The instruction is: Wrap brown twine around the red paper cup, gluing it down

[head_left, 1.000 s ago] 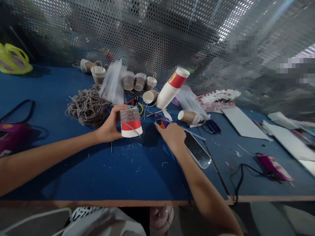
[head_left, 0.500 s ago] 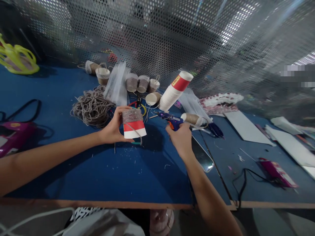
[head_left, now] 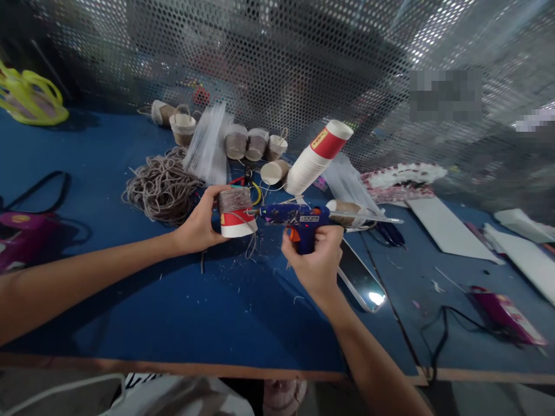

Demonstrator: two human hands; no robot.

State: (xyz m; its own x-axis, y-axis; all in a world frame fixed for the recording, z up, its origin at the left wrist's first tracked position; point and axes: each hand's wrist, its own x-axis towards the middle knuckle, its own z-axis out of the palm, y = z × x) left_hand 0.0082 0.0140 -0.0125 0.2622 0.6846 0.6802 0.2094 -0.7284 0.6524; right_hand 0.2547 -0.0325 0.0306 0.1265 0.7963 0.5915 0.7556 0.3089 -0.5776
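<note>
My left hand is closed around a paper cup, red and white, held upside down. Grey cord is wound about its upper part, and a loose cord end hangs below. In my right hand is a blue hot glue gun with an orange trigger and a clear glue stick out of its back. Its nozzle points left and is at the cup's right side, by the lower edge of the winding; whether it touches I cannot tell. A heap of grey cord lies behind my left hand.
Behind my hands stand a leaning stack of paper cups, several cord-wrapped cups and white mesh strips. A phone lies by my right wrist. Purple devices with black straps lie at both sides. A perforated metal screen borders the back.
My right hand has lifted the glue gun from the tabletop clutter and brought its nozzle left to the cup. My left hand keeps the cup in nearly the same place.
</note>
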